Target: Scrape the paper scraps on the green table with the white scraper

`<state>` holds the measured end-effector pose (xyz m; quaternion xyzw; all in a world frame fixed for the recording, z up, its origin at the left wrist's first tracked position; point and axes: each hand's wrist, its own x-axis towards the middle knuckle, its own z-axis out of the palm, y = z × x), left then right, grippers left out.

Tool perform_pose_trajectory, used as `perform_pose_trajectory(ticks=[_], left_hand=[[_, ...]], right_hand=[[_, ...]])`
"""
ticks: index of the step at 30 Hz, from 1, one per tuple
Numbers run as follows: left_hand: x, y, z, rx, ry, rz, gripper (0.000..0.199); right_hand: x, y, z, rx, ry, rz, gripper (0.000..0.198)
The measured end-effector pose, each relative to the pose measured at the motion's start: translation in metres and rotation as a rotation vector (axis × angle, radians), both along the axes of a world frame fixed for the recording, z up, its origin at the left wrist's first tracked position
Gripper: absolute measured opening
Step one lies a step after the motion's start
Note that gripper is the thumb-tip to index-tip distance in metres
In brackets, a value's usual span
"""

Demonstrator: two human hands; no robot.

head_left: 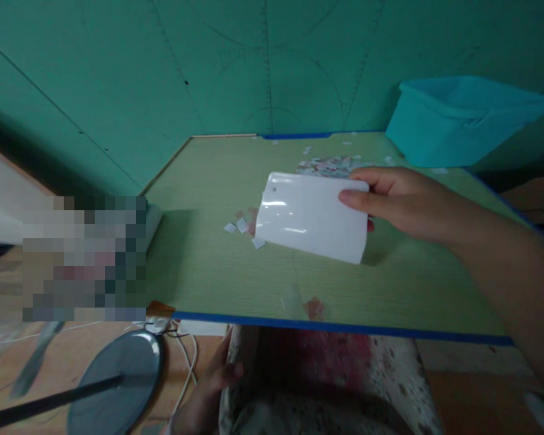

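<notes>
My right hand (394, 199) grips a white plastic scraper (308, 214) by its right end, thumb on top and fingers beneath. The scraper is glossy, with a small hole near its upper left corner, and is held above the light green tabletop (199, 260). Small white paper pieces (242, 225) lie by its left end, and a heap of scraps (330, 164) lies behind it. Low in the view, under the table's front edge, my left hand (206, 386) is closed at the edge of a speckled cloth (242, 386), its thumb over the edge; its other fingers are partly hidden.
A turquoise bin (453, 127) stands at the back right corner. Blue tape (344, 329) runs along the front edge, with a clear and reddish scrap (314, 308) near it. At lower left are a round dark base (118, 386) with a pole, white cables (193, 356) and a blurred-out patch.
</notes>
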<state>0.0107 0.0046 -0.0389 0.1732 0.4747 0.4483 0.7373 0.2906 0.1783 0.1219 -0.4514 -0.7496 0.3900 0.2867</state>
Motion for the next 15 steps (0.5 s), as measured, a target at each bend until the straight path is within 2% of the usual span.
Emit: perform_pose_trajectory(ticks=[2,5,9,15], left_hand=[[0.001,0.001,0.002,-0.035,0.031,0.007,0.046],[0.004,0.004,0.007,-0.039,0.036,0.024,0.05],[0.01,0.007,0.015,-0.017,-0.005,0.09,0.025],[0.013,0.007,0.018,-0.023,-0.069,0.108,0.025]], right_hand=[[0.004,0.001,0.002,0.024,-0.069,-0.014,0.022],[0.014,0.003,0.006,0.067,-0.018,-0.184,0.019],[0.018,0.006,0.009,0.135,0.135,-0.384,0.016],[0.014,0.007,0.006,0.221,0.183,-0.475,0.018]])
